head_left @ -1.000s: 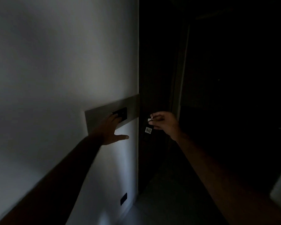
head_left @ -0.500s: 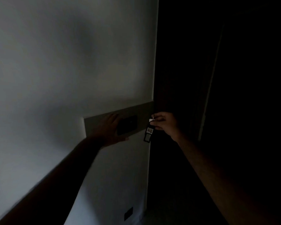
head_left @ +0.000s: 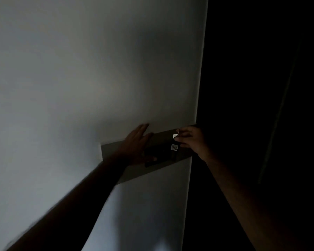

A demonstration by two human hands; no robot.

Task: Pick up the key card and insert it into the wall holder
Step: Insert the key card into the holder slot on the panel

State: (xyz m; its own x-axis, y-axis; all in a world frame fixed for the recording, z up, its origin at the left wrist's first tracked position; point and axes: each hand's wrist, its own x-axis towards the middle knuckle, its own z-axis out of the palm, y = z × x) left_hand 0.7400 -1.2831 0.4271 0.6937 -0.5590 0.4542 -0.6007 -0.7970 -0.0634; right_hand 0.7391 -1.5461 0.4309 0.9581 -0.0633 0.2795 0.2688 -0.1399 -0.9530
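The scene is very dark. My right hand (head_left: 192, 140) pinches the top of a dark key card (head_left: 174, 148) that hangs from a small ring and carries a small pale sticker. The card hangs in front of a grey wall panel (head_left: 112, 149), beside the dark wall holder (head_left: 159, 156) set into that panel. Whether the card touches the holder I cannot tell. My left hand (head_left: 134, 144) lies flat on the wall with fingers spread, its palm on the panel just left of the holder.
The pale wall (head_left: 98, 69) fills the left and ends at a vertical corner edge (head_left: 198, 124) right by my right hand. Beyond that edge everything is black, with only a faint upright door frame line (head_left: 279, 105).
My right hand has carried the key card leftward from the wall's corner to in front of the panel. My left hand has slid higher, its fingers now reaching above the panel.
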